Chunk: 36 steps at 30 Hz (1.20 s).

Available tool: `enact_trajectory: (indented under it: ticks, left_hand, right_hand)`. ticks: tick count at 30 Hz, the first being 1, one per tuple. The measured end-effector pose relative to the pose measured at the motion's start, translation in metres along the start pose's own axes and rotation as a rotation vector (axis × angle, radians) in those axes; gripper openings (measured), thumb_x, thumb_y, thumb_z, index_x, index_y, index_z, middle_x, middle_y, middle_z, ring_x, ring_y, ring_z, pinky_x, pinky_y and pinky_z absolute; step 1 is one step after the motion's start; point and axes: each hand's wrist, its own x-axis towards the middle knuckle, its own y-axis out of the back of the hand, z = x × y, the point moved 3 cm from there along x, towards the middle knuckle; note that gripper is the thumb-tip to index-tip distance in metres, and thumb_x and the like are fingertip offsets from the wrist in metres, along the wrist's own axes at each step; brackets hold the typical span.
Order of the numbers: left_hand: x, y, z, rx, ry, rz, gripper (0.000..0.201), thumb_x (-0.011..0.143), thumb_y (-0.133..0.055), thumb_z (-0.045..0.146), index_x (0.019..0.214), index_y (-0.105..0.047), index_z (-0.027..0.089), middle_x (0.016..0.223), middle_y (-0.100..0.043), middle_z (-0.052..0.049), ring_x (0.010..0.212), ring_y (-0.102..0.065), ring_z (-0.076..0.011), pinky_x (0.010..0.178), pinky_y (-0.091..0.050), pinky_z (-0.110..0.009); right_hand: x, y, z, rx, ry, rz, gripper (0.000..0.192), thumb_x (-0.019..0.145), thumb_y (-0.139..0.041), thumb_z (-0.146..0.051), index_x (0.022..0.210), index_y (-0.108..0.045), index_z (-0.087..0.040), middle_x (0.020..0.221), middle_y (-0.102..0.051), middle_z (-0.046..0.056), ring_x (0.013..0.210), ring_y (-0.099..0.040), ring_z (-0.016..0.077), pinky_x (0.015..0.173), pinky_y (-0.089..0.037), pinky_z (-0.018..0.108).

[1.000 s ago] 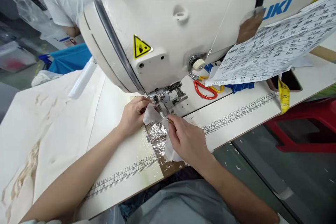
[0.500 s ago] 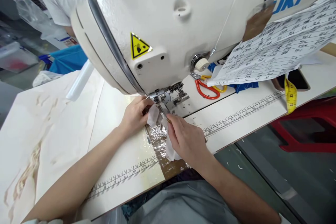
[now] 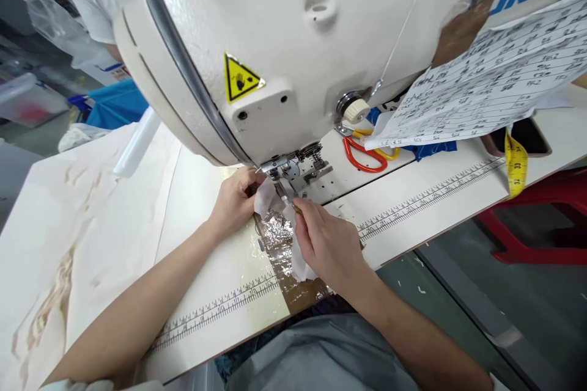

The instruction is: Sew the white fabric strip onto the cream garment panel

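A white sewing machine (image 3: 257, 30) stands over the table. By its presser foot (image 3: 280, 172), my left hand (image 3: 233, 203) is closed at the left edge of a piece of thin white fabric (image 3: 266, 197); its fingertips are partly hidden under the machine head. My right hand (image 3: 328, 241) pinches a slim metal tool (image 3: 288, 192) that points toward the needle area; its exact kind does not show. More of the white fabric (image 3: 300, 264) hangs below the right fingers, over a strip of shiny brown tape (image 3: 279, 250).
Red and yellow-handled scissors (image 3: 364, 156) lie right of the needle area. A handwritten sheet (image 3: 486, 79), a phone (image 3: 532, 137) and a yellow tape measure (image 3: 516, 165) are farther right. Pale fabric (image 3: 114, 214) spreads on the left. A red stool (image 3: 541, 226) stands beside the table.
The metal tool is tilted slightly differently at the presser foot, and the white fabric beside it has shifted a little. Both hands stay nearly in place; the view has moved slightly.
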Motion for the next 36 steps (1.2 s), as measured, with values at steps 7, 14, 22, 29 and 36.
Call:
enact_trajectory:
  ticks: [7,14,22,29,36]
  left_hand:
    - [-0.003,0.004,0.018,0.312,-0.386,-0.033,0.018,0.101,-0.051,0.027,0.094,-0.064,0.017,0.096,-0.069,-0.006,0.087,-0.065,-0.0171,0.069,-0.059,-0.029]
    - [-0.016,0.002,0.036,0.552,-0.404,-0.196,0.027,0.102,-0.041,0.016,0.111,-0.066,0.009,0.108,-0.065,-0.013,0.092,-0.058,-0.0234,0.072,-0.059,-0.037]
    - [-0.026,-0.013,0.049,0.661,-0.295,-0.183,0.038,0.1,-0.031,0.006,0.117,-0.064,0.005,0.12,-0.065,-0.016,0.109,-0.052,-0.0276,0.081,-0.055,-0.038]
    - [-0.035,-0.014,0.054,0.591,-0.223,-0.225,0.042,0.098,-0.03,0.004,0.125,-0.062,0.006,0.128,-0.065,-0.017,0.11,-0.056,-0.0273,0.086,-0.054,-0.041]
    - [-0.035,-0.01,0.055,0.589,-0.213,-0.249,0.04,0.097,-0.035,0.004,0.129,-0.06,0.004,0.13,-0.065,-0.017,0.116,-0.057,-0.0279,0.088,-0.053,-0.039]
  right_hand:
    - [-0.007,0.007,-0.004,-0.023,-0.009,0.031,0.026,0.101,-0.044,-0.018,0.119,-0.06,-0.008,0.093,-0.077,0.01,0.067,-0.073,0.0191,0.048,-0.043,0.027]
    - [-0.07,0.04,-0.011,0.461,-0.102,-0.228,0.016,0.099,-0.041,-0.015,0.11,-0.052,-0.019,0.073,-0.069,-0.002,0.057,-0.067,0.0128,0.05,-0.045,0.021]
    - [-0.105,0.04,-0.011,0.46,-0.056,-0.247,0.027,0.096,-0.039,-0.009,0.116,-0.053,-0.021,0.085,-0.074,0.002,0.065,-0.07,0.015,0.054,-0.051,0.022]
    - [-0.112,0.045,-0.004,0.423,-0.066,-0.259,0.028,0.096,-0.039,-0.012,0.117,-0.056,-0.02,0.089,-0.076,0.004,0.067,-0.073,0.0164,0.054,-0.053,0.023]
    - [-0.108,0.045,-0.001,0.508,-0.162,-0.285,0.025,0.1,-0.039,-0.018,0.115,-0.059,-0.019,0.076,-0.072,0.001,0.058,-0.067,0.0149,0.051,-0.05,0.023]
